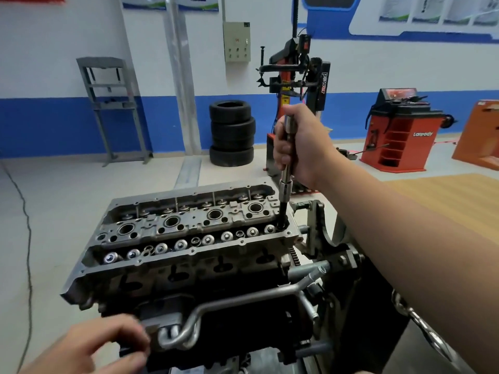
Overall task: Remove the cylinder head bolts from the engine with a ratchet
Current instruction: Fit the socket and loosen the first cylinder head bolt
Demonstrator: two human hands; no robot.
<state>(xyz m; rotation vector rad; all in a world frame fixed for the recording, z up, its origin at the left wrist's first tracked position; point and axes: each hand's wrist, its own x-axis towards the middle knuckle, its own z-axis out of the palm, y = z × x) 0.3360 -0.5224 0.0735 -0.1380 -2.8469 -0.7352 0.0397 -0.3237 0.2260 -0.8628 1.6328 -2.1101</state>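
1. Grip: your right hand (299,147) is wrapped round the upright ratchet (288,147) shaft, fingers curled tight. The tool stands nearly vertical w/ only one hand on it, so any sideways lean as you turn could cock the socket (285,188) off the bolt head.
2. The extension tip drops into the bolt hole (282,225) at the right end of the cylinder head (194,228). Can't tell if it's fully seated, as the recess hides it. Half-seated plus torque likely means a rounded bolt.
3. Your left hand (102,344) is low by the front of the engine (189,279), fingers loosely curled, holding nothing as far as I can see (blurry). It's not bracing the tool or the head, so if the bolt breaks free suddenly, your right arm may lurch.
4. Valve springs (181,244) and open bores sit just beside the tool. A slip could knock them, or a loose bolt could drop into a bore.
5. The engine stand bracket (318,228) is near your right forearm, so knuckle/wrist strike risk on a slip.
6. The tyre stack (232,133) and tyre changer (297,85) are well apart, no issue.
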